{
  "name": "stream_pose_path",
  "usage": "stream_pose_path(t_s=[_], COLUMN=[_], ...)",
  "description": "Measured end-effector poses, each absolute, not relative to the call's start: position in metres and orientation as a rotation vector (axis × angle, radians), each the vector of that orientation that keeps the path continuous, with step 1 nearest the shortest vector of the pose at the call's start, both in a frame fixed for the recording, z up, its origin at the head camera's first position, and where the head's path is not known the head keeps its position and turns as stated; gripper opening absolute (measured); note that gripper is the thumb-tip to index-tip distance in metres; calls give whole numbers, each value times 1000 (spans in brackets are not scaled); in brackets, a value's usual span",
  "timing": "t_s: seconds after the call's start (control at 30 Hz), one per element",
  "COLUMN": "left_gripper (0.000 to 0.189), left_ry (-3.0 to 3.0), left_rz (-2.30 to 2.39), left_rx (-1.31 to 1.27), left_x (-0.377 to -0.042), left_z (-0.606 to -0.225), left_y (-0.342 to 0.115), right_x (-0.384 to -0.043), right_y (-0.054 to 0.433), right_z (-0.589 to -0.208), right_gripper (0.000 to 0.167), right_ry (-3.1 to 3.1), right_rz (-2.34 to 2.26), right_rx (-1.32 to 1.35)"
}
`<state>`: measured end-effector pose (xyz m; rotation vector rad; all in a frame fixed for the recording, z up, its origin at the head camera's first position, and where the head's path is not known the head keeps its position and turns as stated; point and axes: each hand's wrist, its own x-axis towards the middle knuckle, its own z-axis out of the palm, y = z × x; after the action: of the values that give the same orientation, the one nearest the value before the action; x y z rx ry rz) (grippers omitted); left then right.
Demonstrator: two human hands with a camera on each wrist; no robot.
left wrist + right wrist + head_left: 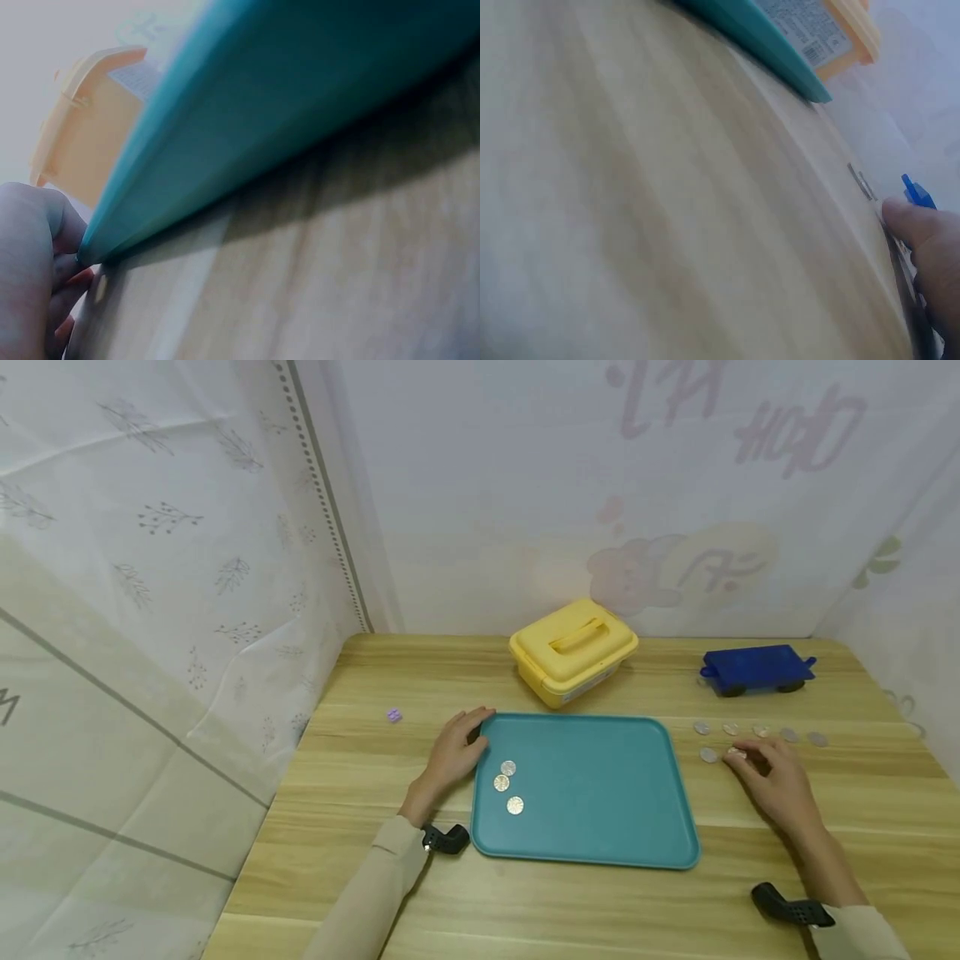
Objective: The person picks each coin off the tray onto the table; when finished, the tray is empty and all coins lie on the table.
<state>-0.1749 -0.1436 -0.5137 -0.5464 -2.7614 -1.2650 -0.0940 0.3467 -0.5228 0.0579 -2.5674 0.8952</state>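
Observation:
A teal tray (585, 789) lies on the table, with three coins (514, 806) near its left side. My left hand (453, 752) holds the tray at its far left corner; in the left wrist view its fingers (66, 221) bend around the rim. To the right of the tray, my right hand (776, 781) pinches a coin (737, 752) between thumb and fingertips, close over the tabletop. Another coin (708, 755) lies just left of those fingertips. Beyond them several more coins (730, 728) form a loose row. In the right wrist view the pinched coin is hidden.
Behind the tray stands a yellow lidded box (573, 647) with a handle. A blue toy wagon (759, 668) with dark wheels is at the back right. One small purple piece (394, 715) lies left of the tray. Patterned white curtains (480, 510) border the wooden table (570, 910).

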Motion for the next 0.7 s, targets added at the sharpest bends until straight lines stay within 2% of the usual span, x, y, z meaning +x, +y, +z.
stream_pose_path(t_s=[0.7], left_gripper=[48], left_ry=[-2758], left_rz=[-1243], left_rx=[-573], left_x=[-177], left_z=[-516], left_y=[-144], right_x=[-95], right_y=[343], right_z=[-529], right_gripper=[25], right_ry=[-2467], right_rz=[842], right_rx=[76])
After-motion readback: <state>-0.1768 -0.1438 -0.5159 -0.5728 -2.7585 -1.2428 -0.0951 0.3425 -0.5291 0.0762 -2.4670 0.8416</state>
